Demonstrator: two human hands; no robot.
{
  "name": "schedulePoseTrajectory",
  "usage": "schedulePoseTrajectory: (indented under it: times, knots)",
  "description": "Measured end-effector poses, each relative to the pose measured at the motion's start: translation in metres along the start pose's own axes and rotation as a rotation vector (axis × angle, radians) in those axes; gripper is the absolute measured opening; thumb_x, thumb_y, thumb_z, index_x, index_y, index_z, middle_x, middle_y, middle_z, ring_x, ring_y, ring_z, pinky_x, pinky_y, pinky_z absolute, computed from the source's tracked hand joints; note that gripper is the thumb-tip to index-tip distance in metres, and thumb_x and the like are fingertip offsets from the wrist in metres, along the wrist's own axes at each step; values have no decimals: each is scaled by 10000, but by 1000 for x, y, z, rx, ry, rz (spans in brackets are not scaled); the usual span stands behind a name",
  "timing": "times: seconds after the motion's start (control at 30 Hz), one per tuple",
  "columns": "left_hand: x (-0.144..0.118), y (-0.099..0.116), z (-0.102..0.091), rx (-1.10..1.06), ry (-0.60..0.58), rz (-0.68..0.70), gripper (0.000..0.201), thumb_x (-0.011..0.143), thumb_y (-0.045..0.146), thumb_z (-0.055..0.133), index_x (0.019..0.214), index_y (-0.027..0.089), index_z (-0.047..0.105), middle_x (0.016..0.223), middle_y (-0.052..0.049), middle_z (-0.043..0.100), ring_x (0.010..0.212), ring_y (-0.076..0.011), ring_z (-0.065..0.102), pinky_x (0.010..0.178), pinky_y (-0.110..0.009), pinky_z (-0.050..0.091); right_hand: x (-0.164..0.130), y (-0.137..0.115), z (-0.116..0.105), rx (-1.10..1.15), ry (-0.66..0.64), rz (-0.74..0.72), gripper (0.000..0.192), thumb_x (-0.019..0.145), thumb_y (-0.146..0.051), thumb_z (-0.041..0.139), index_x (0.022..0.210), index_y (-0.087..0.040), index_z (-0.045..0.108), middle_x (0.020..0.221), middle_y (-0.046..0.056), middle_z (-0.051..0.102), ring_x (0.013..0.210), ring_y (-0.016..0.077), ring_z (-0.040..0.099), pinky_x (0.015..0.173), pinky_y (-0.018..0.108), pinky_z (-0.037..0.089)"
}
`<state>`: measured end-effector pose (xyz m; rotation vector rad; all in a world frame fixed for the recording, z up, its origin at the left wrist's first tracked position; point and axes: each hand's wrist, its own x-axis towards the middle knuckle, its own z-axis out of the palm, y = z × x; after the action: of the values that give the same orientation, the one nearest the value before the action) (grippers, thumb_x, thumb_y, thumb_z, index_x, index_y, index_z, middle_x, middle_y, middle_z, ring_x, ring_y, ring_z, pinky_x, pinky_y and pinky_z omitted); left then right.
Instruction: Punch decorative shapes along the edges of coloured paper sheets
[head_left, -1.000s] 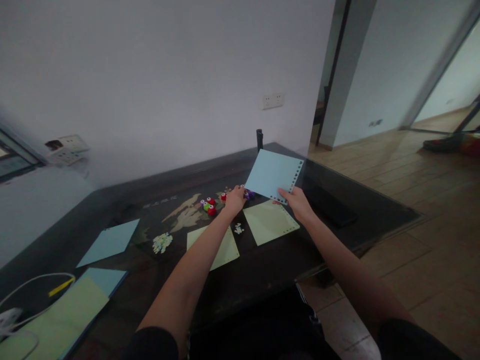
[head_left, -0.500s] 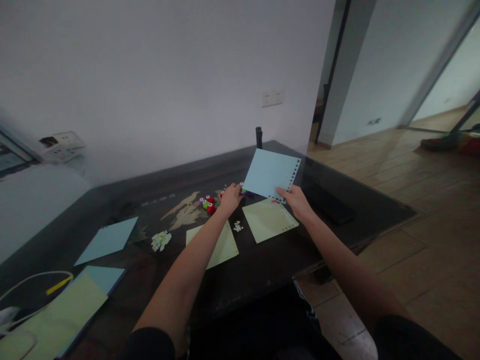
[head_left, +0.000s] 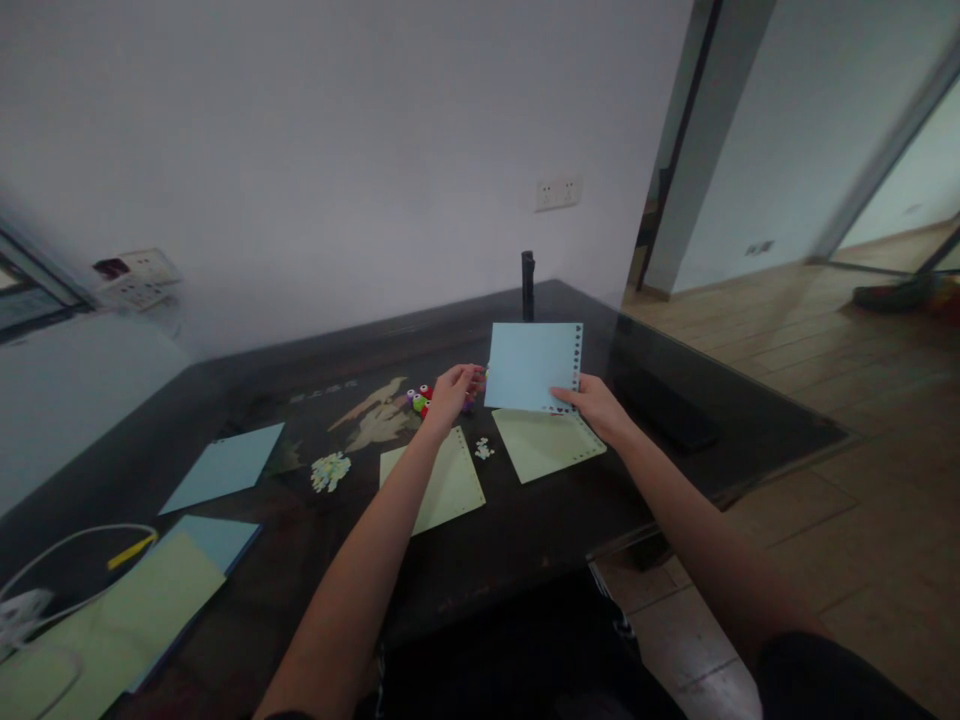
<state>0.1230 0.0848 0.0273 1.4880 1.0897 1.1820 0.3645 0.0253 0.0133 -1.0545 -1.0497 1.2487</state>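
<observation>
My right hand [head_left: 596, 407] pinches the lower right corner of a light blue paper sheet [head_left: 531, 366] with punched shapes along its right edge, held upright above the dark table [head_left: 525, 530]. My left hand [head_left: 450, 392] has lifted a small purple craft punch [head_left: 472, 385] close to the sheet's left edge. More small punches [head_left: 420, 398], red, green and purple, sit just left of that hand. Two pale green sheets lie below: one [head_left: 442, 485] under my left forearm, one [head_left: 547, 443] under my right hand.
Punched paper bits lie in a pile [head_left: 328, 470] and a smaller cluster [head_left: 484, 449]. A blue sheet [head_left: 225, 466] and a paper stack [head_left: 135, 610] with a yellow pen [head_left: 131, 551] and white cable [head_left: 52, 560] sit left. A dark post [head_left: 527, 285] stands at the back edge.
The blue sheet has turned from tilted to upright and square to me. My left hand has lifted off the table with a small punch and come towards the sheet.
</observation>
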Motion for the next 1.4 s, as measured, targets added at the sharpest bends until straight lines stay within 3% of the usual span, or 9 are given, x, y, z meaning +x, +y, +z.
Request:
schedulePoseTrajectory:
  times: [0.13,0.4,0.7,0.8,0.97,1.03,1.2,1.4]
  knots:
    - [-6,3,-3,-8,-30,-55,345,810,432,581,1015,155,598,840,-58,653,653,-99,604,544,-196,433,-4,-1,2,1,-99,78,198,640,-190,743,826,-145,689,758,57,731,607,162,662,607,303,561]
    - [-9,3,0,102,-40,34,421,711,120,637,1122,121,541,670,17,623,568,-101,578,570,-229,471,-5,-2,-2,-56,-204,138,267,611,-224,775,847,-138,683,811,74,730,670,172,673,672,319,554]
    - [-22,8,12,205,-55,-24,475,719,113,672,1162,107,499,573,47,610,491,-115,590,518,-234,496,11,3,-19,-187,69,-80,360,585,-331,755,873,-152,634,719,26,680,590,145,602,576,268,465]
    - [-29,17,18,220,-78,-48,477,747,95,647,1190,88,469,529,53,592,462,-119,583,501,-234,497,13,2,-24,-297,95,-85,381,616,-303,715,952,-151,621,681,10,645,570,137,572,552,263,438]
    - [-37,21,25,269,-58,-64,540,747,87,661,1225,90,412,533,45,602,458,-123,590,493,-227,487,4,-9,-28,-390,39,-86,611,619,-231,704,1204,-182,532,634,-36,591,545,129,538,521,247,412]
    - [-38,19,27,291,-56,-74,561,745,94,671,1228,100,386,530,48,600,453,-122,590,491,-220,479,1,-12,-29,-424,9,-75,562,625,-221,697,1168,-169,561,652,-28,594,555,125,536,528,244,410]
    - [-41,9,31,360,-102,-81,447,739,115,683,1099,151,420,540,49,607,459,-119,596,487,-207,463,1,-11,-31,-624,-23,-44,234,693,-210,629,901,-110,669,625,3,599,542,110,515,546,241,390]
    - [-45,-3,37,565,-208,-129,311,748,184,678,979,178,470,542,42,619,484,-140,618,513,-227,461,5,-5,-35,-901,-22,-39,172,693,-184,640,850,-127,681,578,3,603,541,120,527,559,244,397]
